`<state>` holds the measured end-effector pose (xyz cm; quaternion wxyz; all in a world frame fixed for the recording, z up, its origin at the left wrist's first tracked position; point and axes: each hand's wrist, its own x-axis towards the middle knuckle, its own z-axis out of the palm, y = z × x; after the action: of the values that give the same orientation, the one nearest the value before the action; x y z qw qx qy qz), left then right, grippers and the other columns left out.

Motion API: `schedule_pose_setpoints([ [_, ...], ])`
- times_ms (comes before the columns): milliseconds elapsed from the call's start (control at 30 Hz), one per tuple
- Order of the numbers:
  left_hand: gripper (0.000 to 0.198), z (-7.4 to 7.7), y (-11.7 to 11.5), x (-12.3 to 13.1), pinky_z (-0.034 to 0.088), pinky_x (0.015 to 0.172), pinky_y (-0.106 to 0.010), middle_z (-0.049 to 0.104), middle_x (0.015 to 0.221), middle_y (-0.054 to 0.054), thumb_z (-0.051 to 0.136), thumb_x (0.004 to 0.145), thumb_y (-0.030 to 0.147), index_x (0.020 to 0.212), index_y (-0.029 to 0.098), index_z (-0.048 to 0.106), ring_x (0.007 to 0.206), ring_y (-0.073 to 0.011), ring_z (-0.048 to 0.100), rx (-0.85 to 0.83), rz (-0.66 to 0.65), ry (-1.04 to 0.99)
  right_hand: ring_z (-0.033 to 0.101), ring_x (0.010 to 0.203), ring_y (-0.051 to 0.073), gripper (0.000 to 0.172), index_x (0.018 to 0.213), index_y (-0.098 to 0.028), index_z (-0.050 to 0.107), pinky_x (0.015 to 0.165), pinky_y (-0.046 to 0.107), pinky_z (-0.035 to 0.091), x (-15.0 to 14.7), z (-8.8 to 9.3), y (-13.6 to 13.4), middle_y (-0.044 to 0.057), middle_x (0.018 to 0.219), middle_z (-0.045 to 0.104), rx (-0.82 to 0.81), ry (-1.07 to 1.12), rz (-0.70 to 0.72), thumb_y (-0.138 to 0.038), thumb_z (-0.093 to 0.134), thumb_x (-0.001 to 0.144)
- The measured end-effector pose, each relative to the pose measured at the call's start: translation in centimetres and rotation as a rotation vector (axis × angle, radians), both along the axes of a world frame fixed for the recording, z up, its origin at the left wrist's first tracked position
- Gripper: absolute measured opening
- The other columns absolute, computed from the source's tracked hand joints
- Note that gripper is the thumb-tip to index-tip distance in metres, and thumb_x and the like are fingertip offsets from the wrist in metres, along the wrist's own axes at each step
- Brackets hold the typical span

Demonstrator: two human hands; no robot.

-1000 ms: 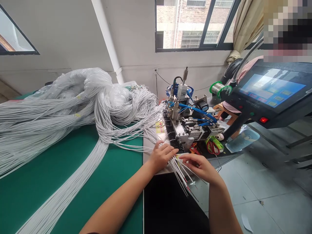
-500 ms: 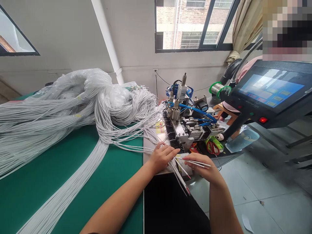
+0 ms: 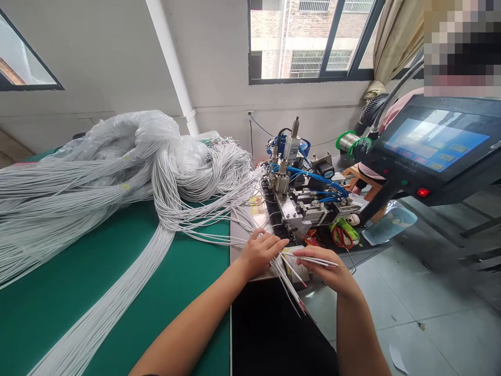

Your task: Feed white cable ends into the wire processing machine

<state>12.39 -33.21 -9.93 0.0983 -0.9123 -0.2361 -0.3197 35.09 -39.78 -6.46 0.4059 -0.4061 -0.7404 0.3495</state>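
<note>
White cables [image 3: 287,282] run under my left hand [image 3: 261,253] and hang over the table's front edge, some with reddish ends. That hand is closed over them, palm down, just in front of the machine [image 3: 289,193]. To its right, my right hand [image 3: 323,265] pinches a few white cables [image 3: 313,259] whose ends point right, with thin tips past the fingers. A large bundle of white cables [image 3: 168,183] lies on the green table [image 3: 199,292] to the left and feeds toward my left hand.
Clear plastic wrap [image 3: 152,125] covers part of the bundle. Right of the machine are red-handled scissors [image 3: 342,236], a solder wire spool [image 3: 352,143] and a touchscreen panel [image 3: 436,143]. Another person [image 3: 403,107] sits behind the panel. A blue tray [image 3: 395,222] stands at the right.
</note>
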Motion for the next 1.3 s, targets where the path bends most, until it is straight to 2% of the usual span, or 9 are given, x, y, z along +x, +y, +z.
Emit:
schedule_pose_setpoints([
  [200,0.034,-0.1,0.1,0.0,0.037,0.09,-0.035,0.068,0.099,-0.004,0.042,0.087,0.009,0.113,0.021,0.059,0.09,-0.0153,0.062,-0.015,0.004,0.042,0.068,0.082,0.02,0.023,0.104,-0.019,0.072,0.074,0.029,0.054,-0.1,0.0,0.0,0.009,0.094,0.073,-0.01,0.032,0.0,-0.033,0.059,0.09],
  [433,0.033,0.2,0.1,0.1,0.039,0.088,-0.034,0.067,0.098,-0.004,0.043,0.086,0.009,0.111,0.021,0.06,0.089,-0.0157,0.062,-0.028,0.006,0.063,0.068,0.086,0.022,0.024,0.099,-0.02,0.074,0.078,0.03,0.054,-0.4,0.0,0.1,0.009,0.095,0.073,-0.002,-0.007,-0.056,-0.037,0.061,0.088],
  [833,0.033,0.0,0.2,0.1,0.038,0.087,-0.034,0.067,0.098,-0.005,0.044,0.085,0.008,0.111,0.021,0.06,0.089,-0.0159,0.062,-0.046,0.001,0.065,0.068,0.086,0.023,0.027,0.095,-0.017,0.073,0.077,0.031,0.055,-0.6,-0.4,0.2,0.009,0.095,0.073,-0.178,0.034,-0.085,-0.04,0.068,0.082],
  [1300,0.031,0.2,0.2,0.2,0.038,0.087,-0.034,0.066,0.096,-0.003,0.045,0.083,0.008,0.107,0.021,0.06,0.087,-0.0146,0.061,-0.034,0.004,0.072,0.065,0.079,0.02,0.031,0.096,-0.016,0.073,0.069,0.029,0.051,-0.3,-0.9,0.2,0.009,0.093,0.073,-0.198,-0.031,-0.072,-0.043,0.063,0.084],
])
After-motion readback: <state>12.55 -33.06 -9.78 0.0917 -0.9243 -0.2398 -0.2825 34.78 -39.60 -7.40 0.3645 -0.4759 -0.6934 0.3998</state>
